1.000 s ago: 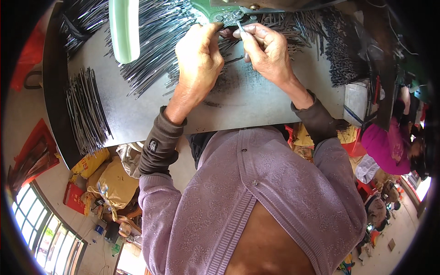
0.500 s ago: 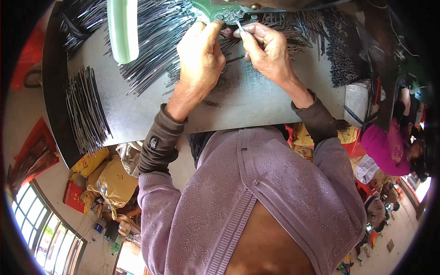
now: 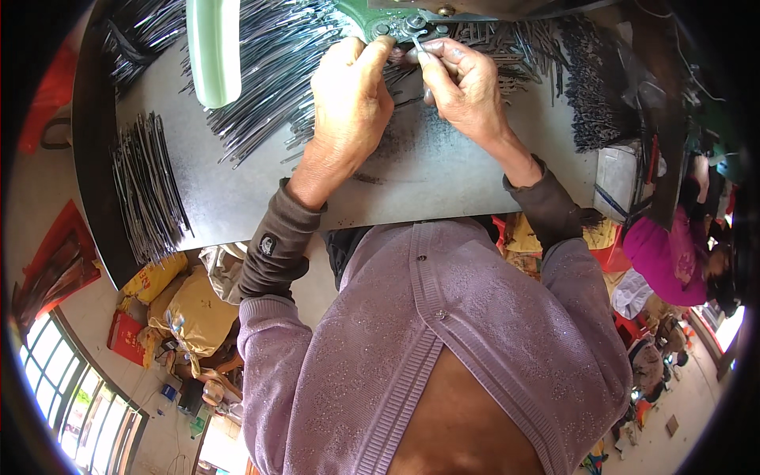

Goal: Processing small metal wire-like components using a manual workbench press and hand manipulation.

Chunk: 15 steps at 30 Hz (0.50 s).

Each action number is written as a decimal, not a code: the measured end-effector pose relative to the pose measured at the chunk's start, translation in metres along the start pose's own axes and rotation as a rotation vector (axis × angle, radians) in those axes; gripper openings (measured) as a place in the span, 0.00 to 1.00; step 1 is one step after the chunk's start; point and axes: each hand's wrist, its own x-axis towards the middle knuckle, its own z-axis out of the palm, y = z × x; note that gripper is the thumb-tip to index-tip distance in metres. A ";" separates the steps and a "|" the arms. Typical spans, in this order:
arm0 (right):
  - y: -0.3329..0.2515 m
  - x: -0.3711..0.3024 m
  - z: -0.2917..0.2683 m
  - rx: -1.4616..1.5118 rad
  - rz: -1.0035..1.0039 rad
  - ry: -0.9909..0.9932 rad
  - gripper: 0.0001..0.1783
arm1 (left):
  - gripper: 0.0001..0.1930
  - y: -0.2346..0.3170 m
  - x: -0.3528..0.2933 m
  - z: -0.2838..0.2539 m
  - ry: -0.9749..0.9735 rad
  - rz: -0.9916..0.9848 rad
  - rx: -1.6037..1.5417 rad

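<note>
Strip (image 3: 419, 41) stays pinched in the right hand (image 3: 467, 91) toward the worktop's (image 3: 451, 174) far edge, as the left hand (image 3: 351, 99), grip unclear, edges closer.

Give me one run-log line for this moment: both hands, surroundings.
left hand: near green machine, grip unclear | right hand: pinching thin pale piece | things: long dark strips | rest: pale green panel, metal tabletop

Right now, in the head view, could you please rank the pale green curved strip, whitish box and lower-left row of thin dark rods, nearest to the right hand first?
1. Whitish box, lower right.
2. Pale green curved strip, upper left.
3. Thin dark rods, lower left.
</note>
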 end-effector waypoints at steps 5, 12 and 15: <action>-0.008 0.004 -0.001 0.034 0.024 0.025 0.08 | 0.15 0.003 0.011 0.001 0.024 0.037 0.008; -0.002 0.015 -0.004 0.065 0.043 0.019 0.09 | 0.14 -0.008 0.017 0.008 0.045 0.034 0.030; -0.003 0.015 -0.002 0.085 0.050 0.029 0.09 | 0.14 -0.005 0.017 0.006 0.041 0.021 0.010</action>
